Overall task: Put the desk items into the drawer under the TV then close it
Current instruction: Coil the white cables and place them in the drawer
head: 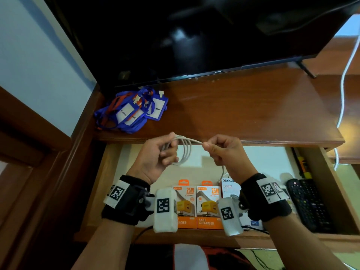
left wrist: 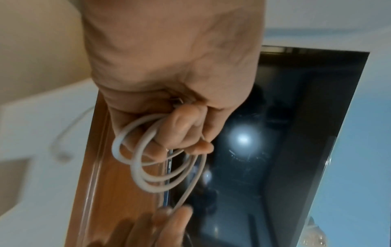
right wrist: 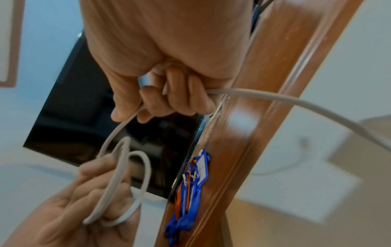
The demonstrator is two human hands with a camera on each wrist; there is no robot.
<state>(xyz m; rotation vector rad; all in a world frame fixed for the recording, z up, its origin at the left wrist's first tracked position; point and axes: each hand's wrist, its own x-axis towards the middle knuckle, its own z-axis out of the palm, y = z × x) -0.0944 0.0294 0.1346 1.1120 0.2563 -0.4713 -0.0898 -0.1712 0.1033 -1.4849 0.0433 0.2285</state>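
Above the open drawer point(head: 124, 191), the left hand point(head: 155, 156) has its grip curled round a coiled white cable point(head: 183, 151), and the right hand point(head: 224, 152) pinches its loose run. It looks light, springy and tangle-prone, so hold the whole coil. Blue lanyards point(head: 132, 112) wait on the surface point(head: 243, 106); charger boxes point(head: 196, 203) and a remote point(head: 307, 203) crowd the drawer front.

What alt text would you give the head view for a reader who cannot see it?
Two hands coil a white cable above an open drawer: the left hand holds the loops, the right hand pinches the strand. Blue lanyards lie on the desk beneath the TV.
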